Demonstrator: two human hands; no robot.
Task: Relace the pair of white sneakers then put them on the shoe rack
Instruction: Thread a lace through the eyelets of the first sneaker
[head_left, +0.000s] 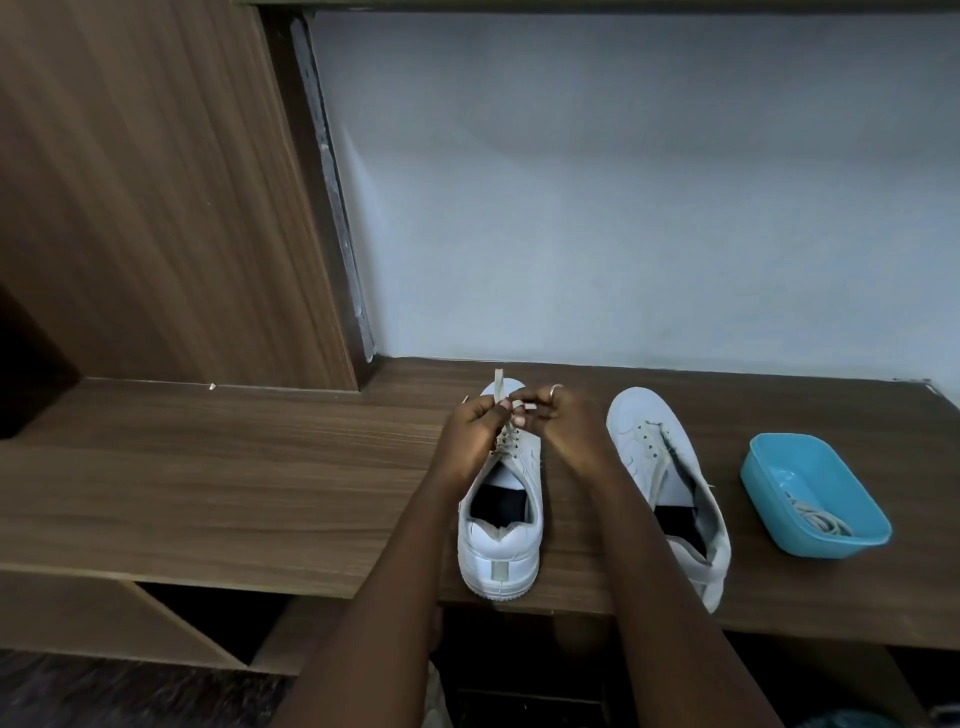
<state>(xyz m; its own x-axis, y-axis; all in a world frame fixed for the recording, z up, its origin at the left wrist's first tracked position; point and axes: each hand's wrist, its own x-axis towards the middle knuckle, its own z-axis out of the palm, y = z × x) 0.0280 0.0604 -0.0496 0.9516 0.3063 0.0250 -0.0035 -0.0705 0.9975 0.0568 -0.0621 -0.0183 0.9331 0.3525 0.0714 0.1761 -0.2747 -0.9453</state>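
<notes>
Forearms outstretched, left hand and right hand pinch lace.

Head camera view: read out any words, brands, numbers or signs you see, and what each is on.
No text is readable here.
White leather sneaker on the left: plain grey heel strip, no lettering.
White leather sneaker on the right: no logo visible.
Blue plastic tub: no label.
Brown wooden bench top, pale wall: no signs.
Off-white lace pinched by left hand and right hand: no print.

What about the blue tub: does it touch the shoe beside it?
Apart. Head view shows bare wood between the blue tub and the unlaced sneaker.
</notes>
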